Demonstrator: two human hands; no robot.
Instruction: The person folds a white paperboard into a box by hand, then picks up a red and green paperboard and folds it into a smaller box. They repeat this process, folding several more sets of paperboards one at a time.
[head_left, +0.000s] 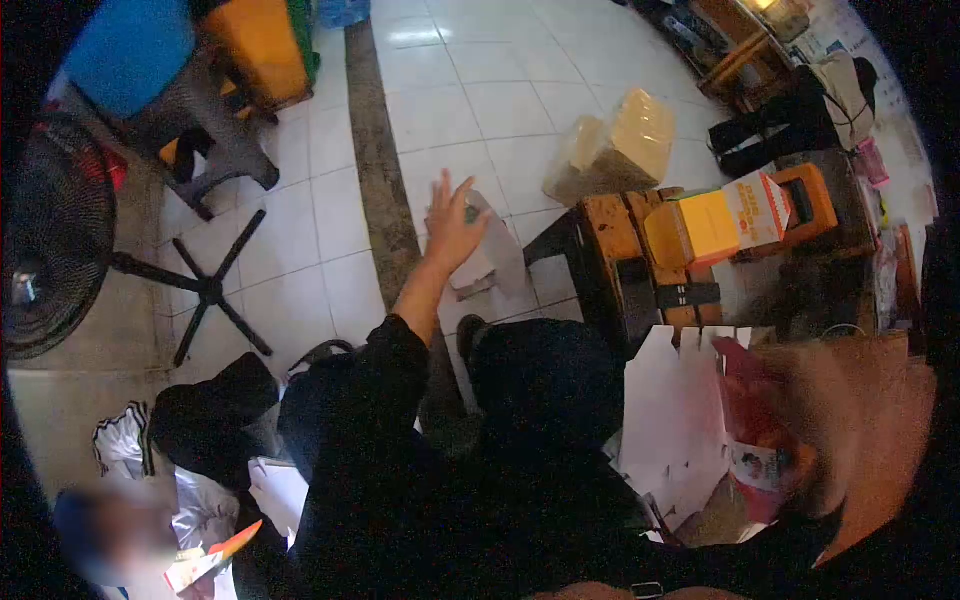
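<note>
My left hand (458,225) reaches out over the tiled floor with its fingers spread, holding nothing. Right beneath and beside it is a pale grey-white piece of card (505,250), partly smeared. My right sleeve (740,552) stretches toward the lower right, where its hand is hidden or blurred among cardboard. There, white die-cut carton blanks (672,420) lie beside a red and white printed piece (765,470). A large brown cardboard sheet (880,430) is at the edge. A yellow and white printed box (715,225) lies on the wooden bench (607,228).
Plastic-wrapped bundles (640,135) sit on the floor beyond the bench. A standing fan (60,240) with a black cross base (210,288) is at left, near a grey stool (215,135). Another person (120,535) is at lower left, by an orange and white printed card (215,558).
</note>
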